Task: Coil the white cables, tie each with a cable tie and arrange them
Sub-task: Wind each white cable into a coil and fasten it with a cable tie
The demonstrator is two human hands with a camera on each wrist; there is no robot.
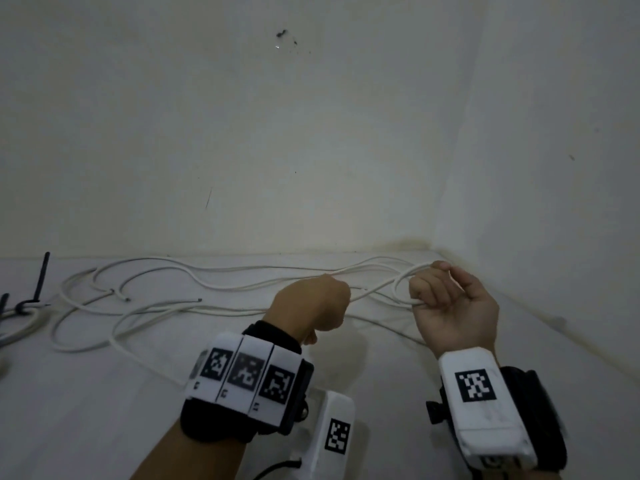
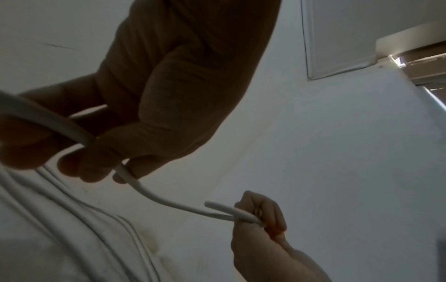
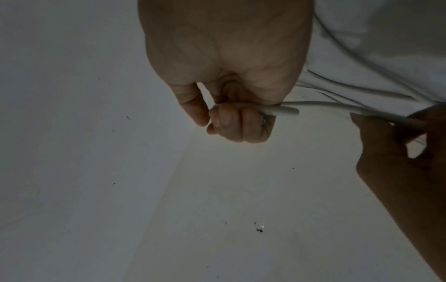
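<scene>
Gripping white cable (image 1: 377,289): left hand (image 1: 313,303) fisted, knuckles up; right hand (image 1: 453,306) palm up, fingers curled round a loop.

A pale wall (image 1: 311,133) fills the head view, meeting a second wall (image 1: 554,150) in a corner at three o'clock. A dark chipped mark (image 1: 282,34) sits at twelve o'clock. A white surface (image 1: 86,393) spreads below. A dark hooked rod (image 1: 41,278) stands at nine o'clock.
</scene>
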